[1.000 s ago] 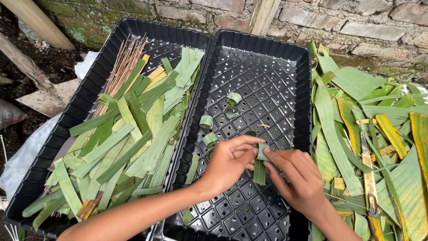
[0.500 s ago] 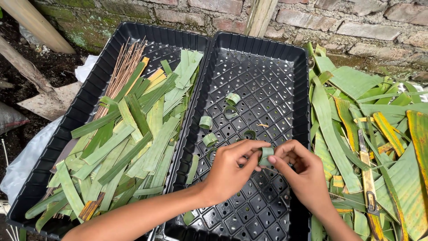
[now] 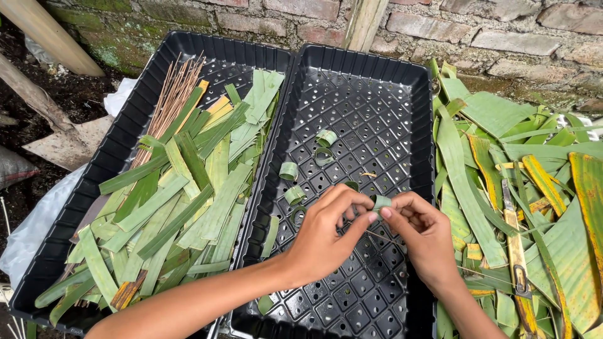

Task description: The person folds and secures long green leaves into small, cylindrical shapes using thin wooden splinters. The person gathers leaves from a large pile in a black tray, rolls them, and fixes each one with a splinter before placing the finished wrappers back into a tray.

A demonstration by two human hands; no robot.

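Both hands meet over the right black perforated tray. My left hand and my right hand pinch a small rolled green leaf ring between their fingertips. A thin stick runs under the ring between the hands. Several finished leaf rings lie on the tray floor, one of them near its left wall. The left black tray holds cut green leaf strips and a bundle of thin brown sticks.
A heap of long green and yellowing leaves lies right of the trays, with a knife on it. A brick wall runs behind. Wooden poles and white plastic sit on the soil at left.
The leaf strip held hanging between the hands a second ago is now rolled into a small ring. Both hands have drawn closer together around it.
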